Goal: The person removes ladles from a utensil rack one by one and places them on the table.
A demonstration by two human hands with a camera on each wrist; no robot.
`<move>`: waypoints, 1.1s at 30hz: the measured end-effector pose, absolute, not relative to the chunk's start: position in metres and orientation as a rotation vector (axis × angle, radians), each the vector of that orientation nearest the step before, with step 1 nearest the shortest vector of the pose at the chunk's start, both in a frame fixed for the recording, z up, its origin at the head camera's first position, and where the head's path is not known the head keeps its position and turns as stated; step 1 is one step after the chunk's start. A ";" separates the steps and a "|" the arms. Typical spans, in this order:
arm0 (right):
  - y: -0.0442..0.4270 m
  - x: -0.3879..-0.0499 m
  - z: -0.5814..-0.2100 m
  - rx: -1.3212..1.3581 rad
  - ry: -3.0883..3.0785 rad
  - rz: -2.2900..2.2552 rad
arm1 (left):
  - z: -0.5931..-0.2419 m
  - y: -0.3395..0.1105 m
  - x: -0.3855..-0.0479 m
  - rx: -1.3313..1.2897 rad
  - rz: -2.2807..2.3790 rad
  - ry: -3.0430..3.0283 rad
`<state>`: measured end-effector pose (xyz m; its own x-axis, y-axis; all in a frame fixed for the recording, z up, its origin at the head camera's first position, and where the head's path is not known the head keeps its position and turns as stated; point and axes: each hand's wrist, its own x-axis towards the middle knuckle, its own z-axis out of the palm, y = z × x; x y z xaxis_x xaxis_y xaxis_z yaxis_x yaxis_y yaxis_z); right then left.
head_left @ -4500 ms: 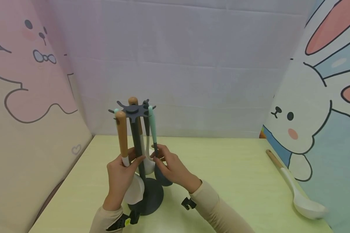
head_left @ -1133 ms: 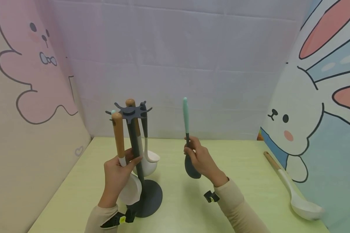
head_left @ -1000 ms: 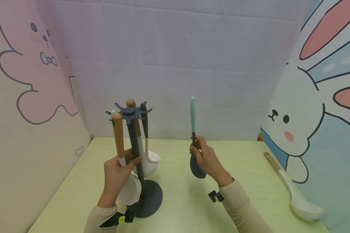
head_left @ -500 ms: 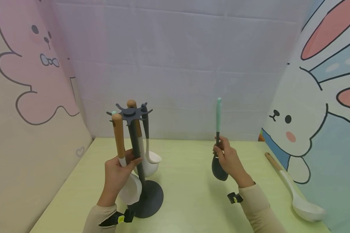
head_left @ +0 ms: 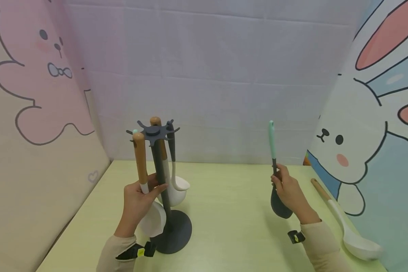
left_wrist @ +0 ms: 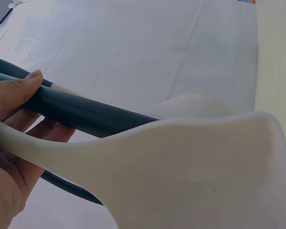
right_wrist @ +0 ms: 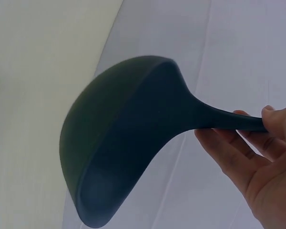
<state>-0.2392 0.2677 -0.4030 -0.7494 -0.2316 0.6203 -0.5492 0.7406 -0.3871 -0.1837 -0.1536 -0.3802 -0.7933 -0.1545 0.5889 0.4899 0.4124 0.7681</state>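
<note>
Pale cloth [head_left: 210, 83] and 2 cartoon-printed side panels [head_left: 37, 181] surround a yellow-green table [head_left: 224, 226], where 1 dark utensil stand [head_left: 158, 162] bears 4 visible handles [head_left: 141, 158]: 2 wooden, 1 dark, 1 mint. A person's left hand [head_left: 139, 196] grips the stand's pole, the neck of 1 white utensil [head_left: 153, 221] passing through that hand. Well right of the stand, the right hand [head_left: 289, 190] pinches 1 dark ladle [head_left: 280, 207]; the head view shows its mint handle, the right wrist view its hollow bowl. Farther right of the stand lies 1 wooden-handled white ladle [head_left: 358, 243].
</note>
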 end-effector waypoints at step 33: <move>0.370 -0.245 -0.444 0.300 -2.740 0.614 | -0.377 -0.164 -0.186 -0.372 -1.524 -2.094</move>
